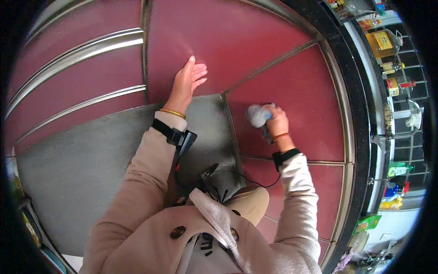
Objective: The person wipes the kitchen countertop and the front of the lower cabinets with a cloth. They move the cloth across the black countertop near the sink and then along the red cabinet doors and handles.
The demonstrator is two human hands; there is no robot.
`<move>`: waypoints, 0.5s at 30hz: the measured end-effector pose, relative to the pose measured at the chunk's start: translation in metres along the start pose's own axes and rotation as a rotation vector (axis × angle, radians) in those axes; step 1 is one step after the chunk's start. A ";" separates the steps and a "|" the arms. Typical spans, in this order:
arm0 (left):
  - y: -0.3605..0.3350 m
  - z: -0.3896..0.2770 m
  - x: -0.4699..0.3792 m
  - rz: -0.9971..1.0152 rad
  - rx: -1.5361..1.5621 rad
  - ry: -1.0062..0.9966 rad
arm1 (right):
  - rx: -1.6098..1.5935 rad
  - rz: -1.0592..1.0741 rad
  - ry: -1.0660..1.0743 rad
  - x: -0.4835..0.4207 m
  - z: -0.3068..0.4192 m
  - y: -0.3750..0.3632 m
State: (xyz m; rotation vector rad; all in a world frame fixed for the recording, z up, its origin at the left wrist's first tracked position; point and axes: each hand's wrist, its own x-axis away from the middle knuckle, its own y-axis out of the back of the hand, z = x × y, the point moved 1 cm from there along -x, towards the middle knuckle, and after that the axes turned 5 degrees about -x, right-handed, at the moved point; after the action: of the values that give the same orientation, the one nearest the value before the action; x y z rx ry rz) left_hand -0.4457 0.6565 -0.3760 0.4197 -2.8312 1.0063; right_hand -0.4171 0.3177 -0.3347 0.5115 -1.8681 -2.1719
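Note:
My right hand (278,121) is closed on a crumpled grey cloth (258,115), which is blurred and lies against a red cabinet panel (308,102) framed in metal trim. To the left, my left hand (191,75) holds nothing; its thumb and fingers are apart, in front of another red cabinet panel (212,30). Whether the left hand touches that panel I cannot tell. Both wrists carry black straps, and a small black device (186,141) sits on the left one. A thin black cable runs between the forearms.
Grey floor (85,154) spreads below the panels. Drawer fronts with long metal handles (78,51) are at the upper left. Along the right runs a black countertop edge (359,120), with an oil jug (381,42), several bottles and a faucet (407,134) beyond it.

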 end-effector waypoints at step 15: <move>0.075 -0.101 0.147 -0.463 -0.118 -0.473 | -0.455 -0.701 0.594 -0.098 0.263 -0.032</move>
State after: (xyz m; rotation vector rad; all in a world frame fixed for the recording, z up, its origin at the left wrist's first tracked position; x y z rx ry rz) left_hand -0.6070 0.7440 -0.3147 1.3798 -2.9186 0.7120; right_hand -0.4326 0.5993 -0.3220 1.6576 -0.9116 -2.3271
